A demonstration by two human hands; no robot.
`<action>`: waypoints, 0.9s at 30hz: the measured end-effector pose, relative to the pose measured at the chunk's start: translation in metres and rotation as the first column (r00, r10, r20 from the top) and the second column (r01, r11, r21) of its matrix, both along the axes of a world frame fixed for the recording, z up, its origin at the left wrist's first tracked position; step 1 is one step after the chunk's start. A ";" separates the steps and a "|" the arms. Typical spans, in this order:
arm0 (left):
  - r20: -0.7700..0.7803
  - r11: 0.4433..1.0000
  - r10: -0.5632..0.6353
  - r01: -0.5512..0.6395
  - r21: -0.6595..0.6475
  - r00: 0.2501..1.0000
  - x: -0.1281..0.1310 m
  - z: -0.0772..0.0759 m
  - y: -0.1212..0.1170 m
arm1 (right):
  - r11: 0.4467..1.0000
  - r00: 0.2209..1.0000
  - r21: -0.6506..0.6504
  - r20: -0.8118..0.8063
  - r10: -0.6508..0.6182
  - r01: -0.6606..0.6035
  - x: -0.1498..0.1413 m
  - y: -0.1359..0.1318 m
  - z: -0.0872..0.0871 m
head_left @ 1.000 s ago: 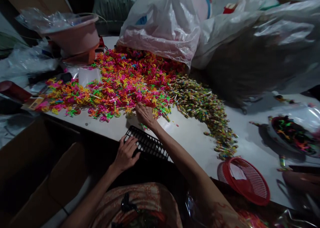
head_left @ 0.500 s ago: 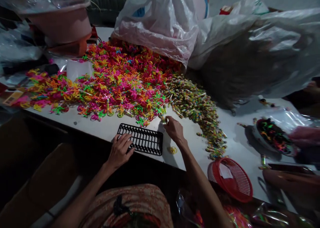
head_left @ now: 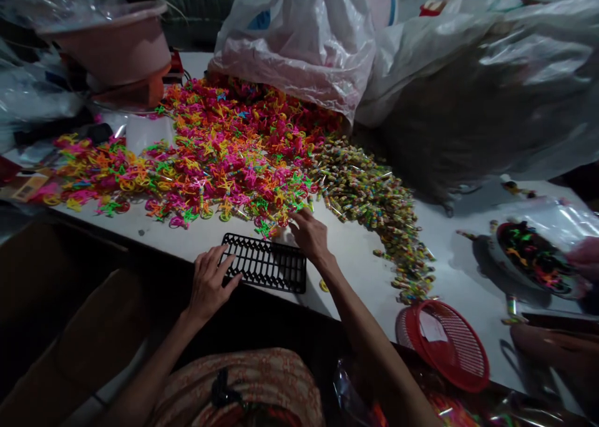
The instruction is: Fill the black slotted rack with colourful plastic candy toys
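Observation:
A black plastic grid tray [head_left: 271,266] lies at the near edge of the white table [head_left: 355,258]. My left hand [head_left: 208,283] rests on the tray's left end, fingers spread over it. My right hand [head_left: 309,233] reaches past the tray's far right corner into the near edge of a big heap of small neon plastic pieces [head_left: 219,158], with its fingers curled down among them. What they hold, if anything, is hidden. A pile of small wrapped candies [head_left: 374,202] lies just right of that hand. One yellow piece [head_left: 324,285] sits beside the tray.
Large plastic bags [head_left: 304,40] lean at the back of the table. A pink basin [head_left: 112,40] stands back left. A red mesh basket [head_left: 449,346] lies near the front right, and a bowl of neon pieces [head_left: 533,255] sits at the right, beside another person's hand [head_left: 584,255].
My right hand moved from beside the candy pile leftward to the neon heap near the tray's corner. My left hand slid slightly left along the tray.

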State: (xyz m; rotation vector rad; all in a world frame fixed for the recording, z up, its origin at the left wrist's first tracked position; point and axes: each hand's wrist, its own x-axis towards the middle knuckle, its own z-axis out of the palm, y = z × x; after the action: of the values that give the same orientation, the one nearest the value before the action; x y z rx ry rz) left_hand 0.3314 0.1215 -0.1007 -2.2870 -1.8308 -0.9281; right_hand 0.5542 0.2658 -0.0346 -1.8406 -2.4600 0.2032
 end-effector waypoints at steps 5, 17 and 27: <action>-0.024 0.997 -0.076 0.075 -0.034 0.997 -0.013 0.000 0.000 | 0.966 0.966 -0.081 0.056 0.251 -0.247 -0.034 0.011 0.002; 0.063 1.000 0.008 -0.010 0.019 0.998 0.022 0.001 0.001 | 0.961 0.739 -0.215 -0.673 -0.014 -0.177 -0.061 -0.042 -0.043; 0.142 0.995 -0.032 0.046 -0.094 0.989 -0.021 0.001 0.046 | 0.977 0.730 -0.158 -0.683 -0.006 -0.140 -0.063 -0.038 -0.039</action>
State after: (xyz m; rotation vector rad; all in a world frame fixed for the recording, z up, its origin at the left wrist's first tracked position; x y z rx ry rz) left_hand 0.3106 0.1672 -0.1001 -2.3787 -1.9331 -1.0533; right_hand 0.4911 0.2281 -0.0738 -1.3620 -2.0115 0.9763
